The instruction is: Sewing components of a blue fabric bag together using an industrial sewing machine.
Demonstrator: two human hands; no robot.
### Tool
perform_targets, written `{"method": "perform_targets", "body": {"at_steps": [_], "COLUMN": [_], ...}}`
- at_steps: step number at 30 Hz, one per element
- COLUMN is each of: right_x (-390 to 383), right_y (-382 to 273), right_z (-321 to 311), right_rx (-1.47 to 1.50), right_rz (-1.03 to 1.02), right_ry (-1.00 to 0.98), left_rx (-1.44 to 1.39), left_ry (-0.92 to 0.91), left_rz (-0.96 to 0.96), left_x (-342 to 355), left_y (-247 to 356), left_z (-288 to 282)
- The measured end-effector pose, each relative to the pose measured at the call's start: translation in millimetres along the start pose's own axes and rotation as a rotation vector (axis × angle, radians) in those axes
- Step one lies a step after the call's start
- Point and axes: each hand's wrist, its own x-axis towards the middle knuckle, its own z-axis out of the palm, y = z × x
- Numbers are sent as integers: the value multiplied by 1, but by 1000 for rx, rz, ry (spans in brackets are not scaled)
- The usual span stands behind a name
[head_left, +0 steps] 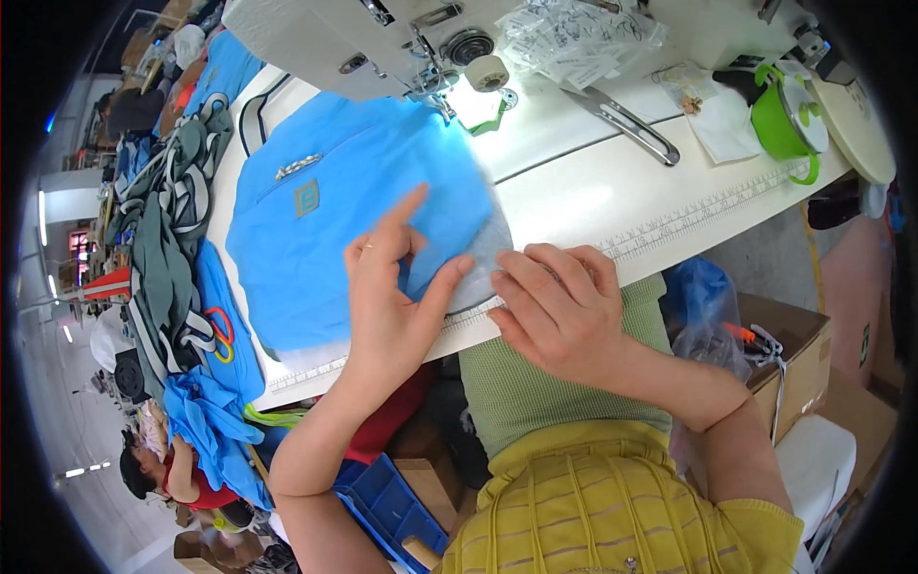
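My right hand (559, 311) lies flat and knuckles-up at the near edge of the white table (593, 191), its grip released, fingertips resting on the pale grey lining edge of the blue fabric piece (335, 210). Just beside it, my left hand (392, 297) presses on the same fabric, palm down; the index finger points away from me, the thumb stretches toward the right hand, and nothing is grasped. The blue fabric piece spreads across the left half of the table, bearing a small square patch (307, 198) and a short metallic trim (298, 166) near its far side. A printed ruler strip (708, 215) runs along the table's near edge. To my left, a heap of blue and grey-green garments (177, 249) hangs beside the table, with a pair of coloured ring handles (221, 333) lying on it. Farther off, the white sewing machine (325, 38) stands over the fabric's far edge, its needle area lit. Beyond, to the right, lie metal shears (626, 122), a bundle of paper tags (579, 38) and a green lidded pot (786, 115).
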Motion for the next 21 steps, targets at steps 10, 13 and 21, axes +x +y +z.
{"method": "perform_targets", "body": {"at_steps": [10,13,21], "right_x": [1,1,10], "right_y": [1,2,5], "right_z": [-1,-1,-24], "right_rx": [-1,-13,-30], "right_rz": [-6,-7,-89], "right_ry": [1,-2,-154], "left_rx": [234,165,188], "left_ry": [-175,-186,-196], "left_rz": [325,311,335], "left_x": [11,7,5], "left_y": [-13,-17,-15], "left_z": [4,8,7]}}
